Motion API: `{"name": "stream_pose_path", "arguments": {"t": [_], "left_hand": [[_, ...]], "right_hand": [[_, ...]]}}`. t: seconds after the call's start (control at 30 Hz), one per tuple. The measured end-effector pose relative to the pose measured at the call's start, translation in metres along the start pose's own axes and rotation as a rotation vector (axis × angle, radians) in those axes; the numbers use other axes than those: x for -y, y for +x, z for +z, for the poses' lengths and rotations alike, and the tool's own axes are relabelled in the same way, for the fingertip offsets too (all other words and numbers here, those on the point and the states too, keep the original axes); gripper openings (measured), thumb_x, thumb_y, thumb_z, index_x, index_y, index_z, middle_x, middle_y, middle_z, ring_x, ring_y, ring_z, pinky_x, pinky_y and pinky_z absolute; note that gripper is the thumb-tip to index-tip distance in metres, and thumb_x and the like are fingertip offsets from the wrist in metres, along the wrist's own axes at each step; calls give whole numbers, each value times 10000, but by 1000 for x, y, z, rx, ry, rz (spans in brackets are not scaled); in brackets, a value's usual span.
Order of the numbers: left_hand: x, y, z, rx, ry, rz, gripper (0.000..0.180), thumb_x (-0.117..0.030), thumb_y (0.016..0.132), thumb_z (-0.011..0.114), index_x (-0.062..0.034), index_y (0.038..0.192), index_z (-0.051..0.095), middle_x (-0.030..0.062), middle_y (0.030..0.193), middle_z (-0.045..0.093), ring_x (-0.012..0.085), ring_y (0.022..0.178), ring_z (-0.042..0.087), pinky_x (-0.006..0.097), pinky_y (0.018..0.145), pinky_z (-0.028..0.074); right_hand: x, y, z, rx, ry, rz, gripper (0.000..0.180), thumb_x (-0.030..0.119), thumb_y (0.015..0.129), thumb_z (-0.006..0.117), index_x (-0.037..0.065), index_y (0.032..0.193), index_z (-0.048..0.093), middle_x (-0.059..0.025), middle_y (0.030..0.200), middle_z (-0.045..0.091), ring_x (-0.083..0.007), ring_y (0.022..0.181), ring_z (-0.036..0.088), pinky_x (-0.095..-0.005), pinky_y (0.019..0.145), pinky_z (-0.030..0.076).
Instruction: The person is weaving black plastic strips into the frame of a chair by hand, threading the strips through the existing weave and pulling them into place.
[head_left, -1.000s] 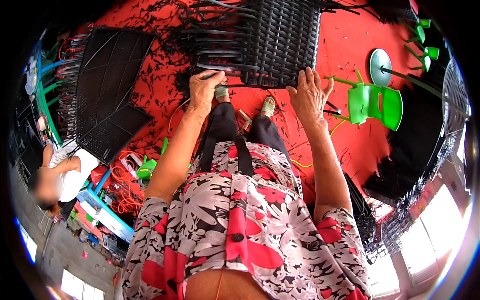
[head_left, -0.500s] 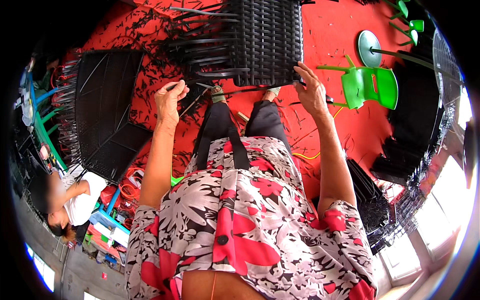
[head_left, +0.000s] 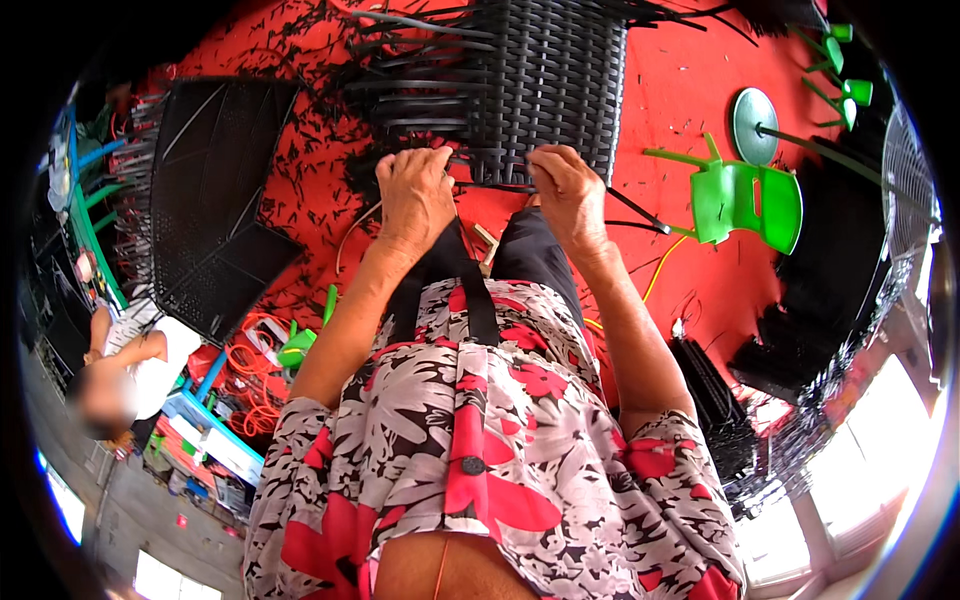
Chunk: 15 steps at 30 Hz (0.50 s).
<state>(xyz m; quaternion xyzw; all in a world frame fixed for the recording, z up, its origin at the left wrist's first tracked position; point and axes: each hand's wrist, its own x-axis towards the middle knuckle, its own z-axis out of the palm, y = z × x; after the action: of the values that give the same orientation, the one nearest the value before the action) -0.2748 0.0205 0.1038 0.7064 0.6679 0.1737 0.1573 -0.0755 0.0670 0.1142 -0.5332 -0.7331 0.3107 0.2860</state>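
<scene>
A black woven panel (head_left: pixel 548 90) stands in front of me, with long loose strips (head_left: pixel 425 100) fanning out from its left side. At its lower left corner, my left hand (head_left: pixel 418 195) is closed, the fingertips curled over the loose strips. My right hand (head_left: pixel 568 195) is also closed, pressed against the panel's near edge. Between the two hands a thin black strip (head_left: pixel 490 186) runs along that edge, and both seem to pinch it. The fingertips are partly hidden behind the knuckles.
A black frame with fringed strips (head_left: pixel 215 190) stands at left. Cut scraps cover the red floor (head_left: pixel 660 290). At right are a green chair (head_left: pixel 745 205), a round-based stand (head_left: pixel 753 125) and dark stacked pieces (head_left: pixel 815 260). Another person (head_left: pixel 150 365) sits at lower left, near orange tubing (head_left: pixel 255 375).
My left hand has moved right to the panel's corner, and my right hand has come left along the near edge and curled. The panel appears slightly lower and farther right in view.
</scene>
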Motion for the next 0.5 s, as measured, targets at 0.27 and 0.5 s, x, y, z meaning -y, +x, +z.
{"name": "stream_pose_path", "arguments": {"t": [0.27,0.5], "left_hand": [[-12,-26,12,-156,-292,-49,189,-25,732,646,-60,916,622,81,876,609,270,908,557,376,851,408],[5,-19,2,-151,-996,-269,106,-96,860,610,2,898,619,96,969,594,193,895,584,310,768,480]], "right_hand": [[13,7,31,292,-27,-203,220,-24,743,646,36,955,635,-107,952,606,-288,798,627,-334,643,517],[7,-8,8,274,53,-205,192,2,715,683,33,899,639,-85,931,615,-260,758,634,-314,629,522]]}}
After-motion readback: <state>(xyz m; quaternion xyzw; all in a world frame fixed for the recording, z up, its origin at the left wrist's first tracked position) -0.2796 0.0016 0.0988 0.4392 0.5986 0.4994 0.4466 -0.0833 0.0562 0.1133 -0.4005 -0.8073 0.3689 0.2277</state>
